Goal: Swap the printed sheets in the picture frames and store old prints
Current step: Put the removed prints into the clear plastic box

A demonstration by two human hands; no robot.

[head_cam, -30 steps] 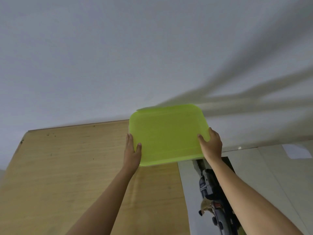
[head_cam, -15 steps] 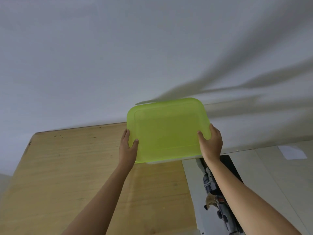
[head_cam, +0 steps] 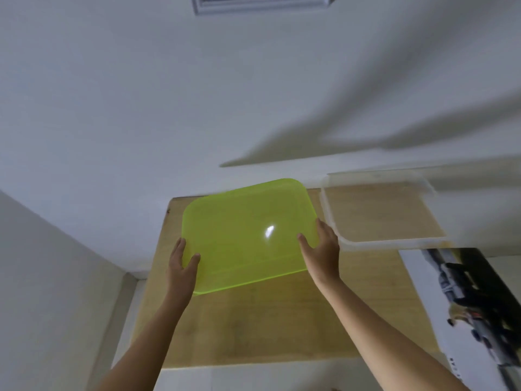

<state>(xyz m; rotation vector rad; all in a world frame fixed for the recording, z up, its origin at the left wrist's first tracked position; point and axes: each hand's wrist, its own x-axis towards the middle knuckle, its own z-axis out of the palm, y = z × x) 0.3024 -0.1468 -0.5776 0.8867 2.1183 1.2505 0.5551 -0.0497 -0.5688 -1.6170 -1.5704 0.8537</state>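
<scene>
A translucent lime-green lid (head_cam: pixel 248 235) is held tilted above the wooden tabletop (head_cam: pixel 253 328). My left hand (head_cam: pixel 181 266) grips its left edge, thumb on top. My right hand (head_cam: pixel 321 249) grips its right edge the same way. To the right sits a clear plastic box (head_cam: pixel 338 238), open on top, the wood showing through its bottom. A printed sheet (head_cam: pixel 465 306) with a dark picture lies at the table's right edge. A white picture frame (head_cam: pixel 262 4) hangs on the wall at the top.
The white wall (head_cam: pixel 141 108) stands right behind the table. On the left a second wall (head_cam: pixel 42 277) forms a corner close to the table's left edge. Bare wood lies under and in front of the lid.
The view has swung to the left and up. The clear box and the wall frame have come into sight. The lid sits lower and more tilted, still gripped by both hands.
</scene>
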